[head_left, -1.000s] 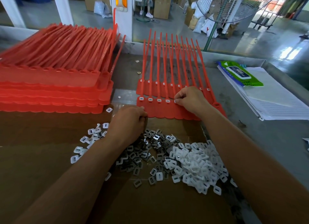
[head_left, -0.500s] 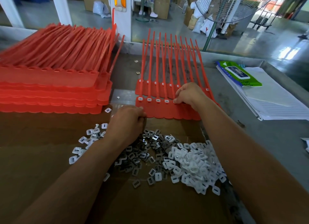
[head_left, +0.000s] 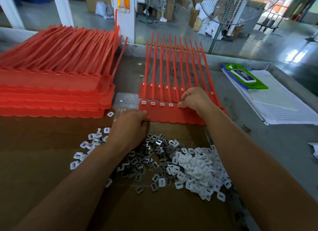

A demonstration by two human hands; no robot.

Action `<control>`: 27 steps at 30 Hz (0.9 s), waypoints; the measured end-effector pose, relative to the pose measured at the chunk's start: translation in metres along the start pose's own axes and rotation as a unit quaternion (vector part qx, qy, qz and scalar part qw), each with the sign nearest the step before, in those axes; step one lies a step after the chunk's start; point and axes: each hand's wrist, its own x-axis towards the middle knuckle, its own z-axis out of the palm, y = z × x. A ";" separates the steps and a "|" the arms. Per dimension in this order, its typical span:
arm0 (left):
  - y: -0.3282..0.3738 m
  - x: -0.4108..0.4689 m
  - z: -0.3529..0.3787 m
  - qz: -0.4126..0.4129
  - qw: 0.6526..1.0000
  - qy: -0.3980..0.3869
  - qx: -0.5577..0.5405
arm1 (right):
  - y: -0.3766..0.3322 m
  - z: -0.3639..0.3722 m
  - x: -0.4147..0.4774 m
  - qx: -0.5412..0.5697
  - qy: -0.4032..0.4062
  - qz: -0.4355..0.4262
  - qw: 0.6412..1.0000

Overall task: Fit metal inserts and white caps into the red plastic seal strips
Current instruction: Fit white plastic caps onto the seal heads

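Two red seal strips (head_left: 165, 115) lie overlapped ahead of me, tails pointing away. The front one shows several white caps (head_left: 161, 104) seated in its sockets from the left. My right hand (head_left: 194, 99) has its fingers curled and pinches a white cap (head_left: 179, 106) at the socket just right of those. My left hand (head_left: 129, 127) rests, fingers curled, at the strip's near left corner; what its fingers hold is hidden. Loose metal inserts (head_left: 146, 160) and loose white caps (head_left: 197, 168) are heaped on the brown cardboard (head_left: 43, 161) below my hands.
A tall stack of red strips (head_left: 51, 93) fills the left of the table. A smaller scatter of capped pieces (head_left: 89, 144) lies left of my left wrist. At the right are a green wipes packet (head_left: 244, 77) and lined paper sheets (head_left: 284, 106). A fan stands beyond the table.
My right hand stays at the same socket, shifting only slightly. My left hand has not moved.
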 end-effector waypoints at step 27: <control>0.001 0.003 0.002 0.003 1.000 0.003 0.001 | 0.044 -0.047 -0.101 -0.084 -0.182 -0.152 0.968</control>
